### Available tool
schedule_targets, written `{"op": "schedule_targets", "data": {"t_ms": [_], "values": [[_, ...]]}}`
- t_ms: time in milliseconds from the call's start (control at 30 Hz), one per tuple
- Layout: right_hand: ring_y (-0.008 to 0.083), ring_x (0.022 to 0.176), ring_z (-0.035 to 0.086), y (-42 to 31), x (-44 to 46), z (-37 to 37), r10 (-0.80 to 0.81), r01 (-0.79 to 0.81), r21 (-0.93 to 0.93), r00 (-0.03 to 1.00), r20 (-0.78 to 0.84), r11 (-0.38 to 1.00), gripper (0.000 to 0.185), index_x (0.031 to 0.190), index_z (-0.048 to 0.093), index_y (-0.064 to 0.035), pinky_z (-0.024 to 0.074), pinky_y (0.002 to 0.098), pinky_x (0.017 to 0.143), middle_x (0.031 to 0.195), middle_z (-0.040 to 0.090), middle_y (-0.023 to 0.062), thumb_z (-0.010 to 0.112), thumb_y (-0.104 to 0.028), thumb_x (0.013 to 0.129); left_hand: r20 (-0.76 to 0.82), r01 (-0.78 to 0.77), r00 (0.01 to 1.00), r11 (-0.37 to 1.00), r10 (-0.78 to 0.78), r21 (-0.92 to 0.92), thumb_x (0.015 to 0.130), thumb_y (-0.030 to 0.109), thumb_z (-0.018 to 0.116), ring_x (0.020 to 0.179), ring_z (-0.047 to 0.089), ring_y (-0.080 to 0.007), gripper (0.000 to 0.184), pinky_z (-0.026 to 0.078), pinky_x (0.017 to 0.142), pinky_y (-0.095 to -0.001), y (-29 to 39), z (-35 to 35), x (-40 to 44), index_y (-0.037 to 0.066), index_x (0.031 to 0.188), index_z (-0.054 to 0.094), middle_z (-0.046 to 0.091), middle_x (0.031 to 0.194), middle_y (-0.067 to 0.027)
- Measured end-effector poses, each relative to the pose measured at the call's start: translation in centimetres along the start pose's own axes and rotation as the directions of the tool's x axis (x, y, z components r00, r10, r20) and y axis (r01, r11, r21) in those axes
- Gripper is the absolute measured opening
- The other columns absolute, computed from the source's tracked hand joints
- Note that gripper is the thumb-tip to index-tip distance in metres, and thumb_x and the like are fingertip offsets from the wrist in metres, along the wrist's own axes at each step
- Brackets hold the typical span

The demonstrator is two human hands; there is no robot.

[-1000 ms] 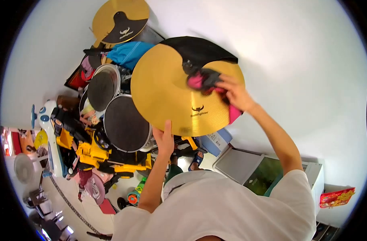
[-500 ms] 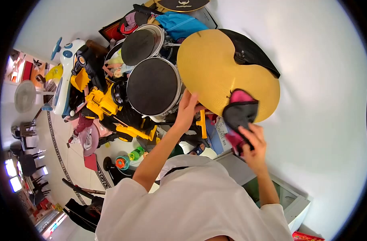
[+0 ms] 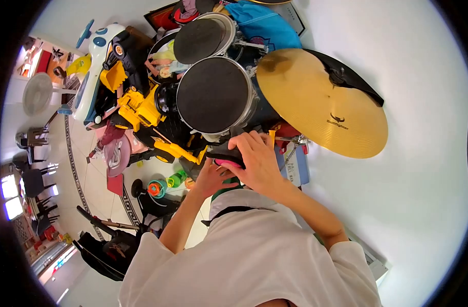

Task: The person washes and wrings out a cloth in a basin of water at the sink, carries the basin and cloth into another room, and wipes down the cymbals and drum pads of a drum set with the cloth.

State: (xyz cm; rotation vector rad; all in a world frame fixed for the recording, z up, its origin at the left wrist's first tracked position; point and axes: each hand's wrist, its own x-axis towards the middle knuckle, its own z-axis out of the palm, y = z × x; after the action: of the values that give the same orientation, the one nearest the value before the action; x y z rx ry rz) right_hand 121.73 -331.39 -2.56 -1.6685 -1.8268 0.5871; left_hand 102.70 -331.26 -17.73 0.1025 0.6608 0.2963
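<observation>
A soft black-and-pink cloth piece (image 3: 227, 154) is between my two hands, low in front of the drum; its exact kind is hard to tell. My right hand (image 3: 255, 159) grips it from above with bent fingers. Against its lower left side, my left hand (image 3: 213, 179) holds it too, the thumb up and the other fingers partly spread. Just beyond the hands stands a drum (image 3: 213, 94) with a black head, and a smaller drum (image 3: 199, 41) sits behind it. To the right, a gold cymbal (image 3: 321, 110) tilts, with a black part along its far edge.
Left of the drums lie a yellow toy digger (image 3: 142, 110) and a white ride-on toy (image 3: 98, 56). A blue cloth bag (image 3: 264, 25) is at the back. A green bottle (image 3: 176, 179) and a black stroller (image 3: 108, 250) stand lower left. White wall (image 3: 423, 153) bounds the right.
My right hand has carried the cloth piece left, from beside the cymbal to below the drum. My left hand has come down from the drum's edge to it. The cymbal's tilt has changed.
</observation>
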Motion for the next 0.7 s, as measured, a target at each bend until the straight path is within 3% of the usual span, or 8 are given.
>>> {"op": "schedule_targets", "data": {"t_ms": [133,267,300,367,467,533,667,700], "values": [[0.0298,0.095,0.049,1.2,0.1,1.8,0.018,-0.026,0.154,0.999,0.049,0.988,0.038,0.094,0.05,-0.0092,0.0427,0.0393,0.08,0.093,0.052,0.0074,0.071,-0.002,0.064,0.201,-0.119,0.962,0.947,0.185,-0.298,0.086,0.071,0.023,0.128,0.037,-0.0324,0.074,0.027,0.101,-0.0633,1.1,2.6,0.8,0.018,0.135,0.041,0.038,0.14,-0.0092],[0.0339,0.108,0.047,1.6,-0.3,2.5,-0.014,-0.02,0.324,0.995,0.102,0.946,0.045,0.102,0.05,-0.0072,0.0387,0.0429,0.093,0.108,0.05,0.0124,0.067,0.006,0.062,-0.183,-0.363,0.92,0.93,0.347,-0.06,0.088,0.038,0.055,0.111,0.054,-0.0269,0.047,0.044,0.095,-0.0447,2.9,0.5,3.7,0.012,0.125,0.047,0.054,0.121,-0.0103],[0.035,0.112,0.045,1.3,-0.5,2.2,-0.019,0.0,0.261,0.997,0.071,0.965,0.046,0.104,0.051,-0.007,0.0383,0.0435,0.094,0.113,0.048,0.0134,0.068,0.006,0.063,-0.203,-0.409,0.905,0.898,0.375,-0.165,0.081,0.015,0.06,0.102,0.059,-0.0241,0.041,0.049,0.088,-0.0368,5.1,2.1,3.5,0.01,0.12,0.049,0.059,0.108,-0.0078],[0.0372,0.119,0.041,0.1,-0.8,0.4,-0.034,0.033,0.131,0.999,0.01,0.991,0.048,0.108,0.053,-0.0065,0.0376,0.0445,0.097,0.123,0.045,0.0153,0.068,0.006,0.064,-0.306,-0.583,0.75,0.805,0.586,0.111,0.077,0.003,0.059,0.101,0.058,-0.0261,0.05,0.049,0.089,-0.0407,9.1,6.0,2.5,0.01,0.125,0.046,0.056,0.112,-0.0098],[0.0384,0.124,0.039,-0.6,-2.7,-3.4,-0.021,0.036,0.209,0.997,-0.076,0.977,0.041,0.107,0.057,-0.0043,0.0371,0.0432,0.099,0.128,0.044,0.0172,0.067,0.005,0.069,0.01,-0.73,0.577,0.511,0.816,0.454,0.075,-0.002,0.066,0.115,0.051,-0.0249,0.069,0.043,0.097,-0.0384,12.5,5.1,5.1,0.009,0.136,0.036,0.05,0.124,-0.0122],[0.0368,0.123,0.042,-0.6,-4.2,-6.8,-0.047,0.045,-0.013,0.987,-0.151,0.999,0.03,0.105,0.057,-0.0005,0.04,0.0454,0.097,0.129,0.044,0.0203,0.063,0.004,0.075,0.298,-0.62,0.467,0.069,0.832,0.782,0.08,0.011,0.067,0.123,0.044,-0.0292,0.064,0.033,0.105,-0.0383,13.7,2.6,9.6,0.006,0.136,0.036,0.046,0.13,-0.0163],[0.0368,0.122,0.043,1.0,-5.8,-11.0,-0.027,-0.084,-0.34,0.95,-0.31,0.937,0.028,0.107,0.058,-0.0013,0.0343,0.0488,0.1,0.127,0.047,0.019,0.062,-0.001,0.079,0.703,-0.295,0.595,-0.708,0.389,0.642,0.083,0.024,0.06,0.129,0.032,-0.0343,0.057,0.028,0.107,-0.0419,11.9,-0.1,15.9,0.008,0.135,0.041,0.036,0.141,-0.0147],[0.0367,0.121,0.044,1.5,-5.8,-11.6,-0.017,-0.127,-0.406,0.943,-0.332,0.905,0.028,0.108,0.058,-0.0022,0.0325,0.05,0.101,0.126,0.047,0.0187,0.062,-0.004,0.08,0.674,-0.243,0.627,-0.724,0.391,0.646,0.083,0.023,0.06,0.129,0.033,-0.0333,0.056,0.028,0.106,-0.0435,11.5,0.5,16.0,0.011,0.134,0.042,0.038,0.14,-0.0121]]}}
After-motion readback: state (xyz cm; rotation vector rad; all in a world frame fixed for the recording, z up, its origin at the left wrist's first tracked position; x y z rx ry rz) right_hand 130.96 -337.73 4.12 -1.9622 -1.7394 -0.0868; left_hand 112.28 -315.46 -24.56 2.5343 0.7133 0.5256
